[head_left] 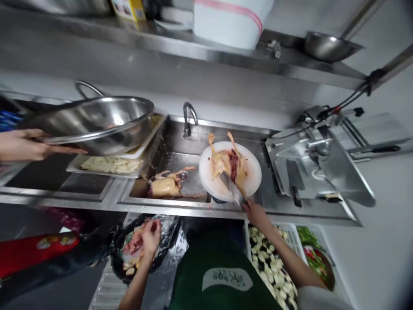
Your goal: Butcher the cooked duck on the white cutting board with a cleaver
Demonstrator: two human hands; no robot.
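My right hand (256,214) is closed around the handle of a cleaver (230,187). The blade lies against a plucked bird (221,162), split open with dark red flesh showing and its feet pointing away from me. Under the bird is a round white cutting board (253,181). My left hand (151,236) hovers over a container lined with a black bag (118,258), its fingers loosely curled and apart, with nothing visible in them. Pinkish and yellowish scraps (134,245) fill the bag. A second plucked bird (166,186) lies in the sink (193,157) left of the board.
Another person's hand (29,144) holds a large steel bowl (97,120) at left, above trays of pale strips (111,164). Right of the board, a metal slicer (338,159) has another cleaver (294,178) beside it. Cut vegetables (272,271) fill a crate below my right arm.
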